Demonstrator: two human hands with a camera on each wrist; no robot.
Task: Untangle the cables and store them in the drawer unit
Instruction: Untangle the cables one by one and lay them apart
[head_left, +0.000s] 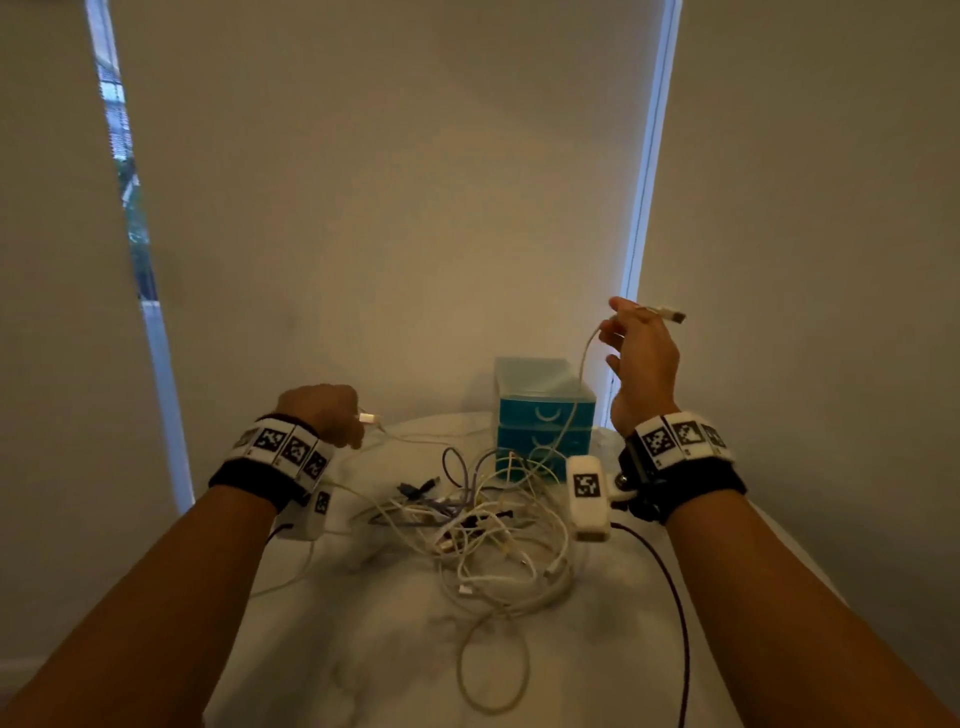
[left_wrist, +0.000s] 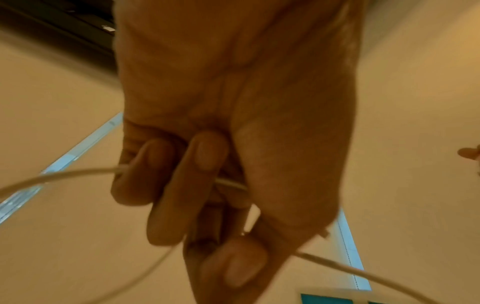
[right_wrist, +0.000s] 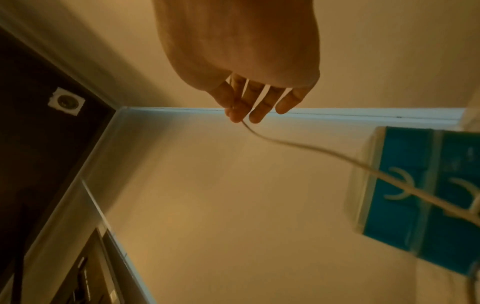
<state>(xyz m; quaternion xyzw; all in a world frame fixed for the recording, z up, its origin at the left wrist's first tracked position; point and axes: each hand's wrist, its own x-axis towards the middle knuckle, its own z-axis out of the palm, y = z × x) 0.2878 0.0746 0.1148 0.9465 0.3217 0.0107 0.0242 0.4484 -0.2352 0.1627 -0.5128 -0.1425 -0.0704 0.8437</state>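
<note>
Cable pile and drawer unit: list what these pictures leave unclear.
- Cable pile, head view: too tangled to count cables.
- Drawer unit, head view: bottom drawer hidden behind cables.
- Right hand: whether its cable and the left hand's are one is lost in the pile.

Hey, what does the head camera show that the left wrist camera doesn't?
Only the head view shows the tangled pile of white and dark cables on the white marbled table, and the raised right hand pinching a white cable's plug end. Only the left wrist view shows the left hand's curled fingers gripping a thin white cable. Both show the left hand and the teal plastic drawer unit.
</note>
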